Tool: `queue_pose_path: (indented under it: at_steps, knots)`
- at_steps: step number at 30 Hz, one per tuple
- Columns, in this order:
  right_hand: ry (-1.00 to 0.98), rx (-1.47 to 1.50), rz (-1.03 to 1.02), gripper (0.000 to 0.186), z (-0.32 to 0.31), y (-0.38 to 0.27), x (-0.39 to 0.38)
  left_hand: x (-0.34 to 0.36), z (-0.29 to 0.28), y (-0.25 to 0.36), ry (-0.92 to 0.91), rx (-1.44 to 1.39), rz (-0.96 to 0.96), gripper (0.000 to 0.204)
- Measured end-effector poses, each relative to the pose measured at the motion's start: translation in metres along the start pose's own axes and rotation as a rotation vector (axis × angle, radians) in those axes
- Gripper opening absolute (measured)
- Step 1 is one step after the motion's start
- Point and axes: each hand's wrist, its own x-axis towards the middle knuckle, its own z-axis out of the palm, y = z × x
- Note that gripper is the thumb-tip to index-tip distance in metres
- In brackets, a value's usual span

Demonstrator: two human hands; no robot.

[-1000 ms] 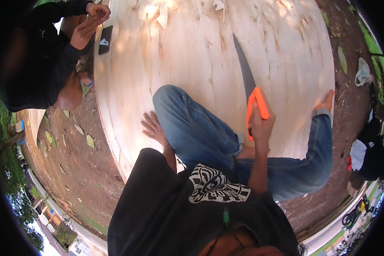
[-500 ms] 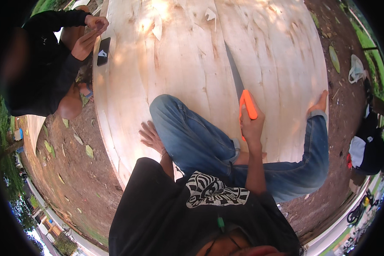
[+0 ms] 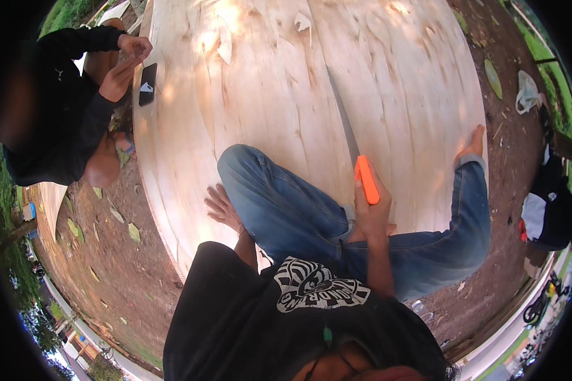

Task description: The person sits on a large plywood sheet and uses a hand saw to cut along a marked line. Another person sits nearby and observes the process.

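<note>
My right hand (image 3: pixel 373 219) is wrapped round the orange handle of a handsaw (image 3: pixel 367 180). The saw's grey blade slants away from me, and its far part meets a dark line in the pale plywood sheet (image 3: pixel 267 120). That line runs on from the blade toward the far edge of the view; how deep the blade sits cannot be made out. With fingers spread, my left hand (image 3: pixel 222 207) lies flat on the plywood beside my bent left knee, holding nothing. I sit on the sheet with my legs folded on either side of the saw handle.
At the far left a person in black holds both hands (image 3: pixel 126 66) together near a dark phone (image 3: pixel 147 84) on the sheet's edge. Loose veneer flakes (image 3: pixel 302 23) lie on the wood. Leaf-strewn soil, a plastic bag (image 3: pixel 527 93) and a black-and-white bundle (image 3: pixel 545 213) lie around.
The handsaw and my right hand have come back toward me, so the handle sits nearer my legs. My left hand stays on the plywood; the whole view has shifted slightly.
</note>
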Motion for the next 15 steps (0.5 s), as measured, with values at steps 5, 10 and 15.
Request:
queue_pose_path:
  at_steps: [5, 10, 15]
  knots:
    - [0.038, -0.019, -0.024, 0.047, 0.000, 0.007, 0.003, 0.002, 0.008, -0.004, 0.013, 0.026, 0.059, 0.088]
    - [0.001, -0.006, 0.123, 0.046, 0.004, 0.008, 0.031, 0.003, 0.003, 0.002, -0.014, 0.022, 0.058, 0.088]
    - [0.086, -0.143, -0.254, 0.043, -0.011, 0.016, -0.017, 0.001, -0.002, 0.000, -0.005, 0.013, 0.055, 0.088]
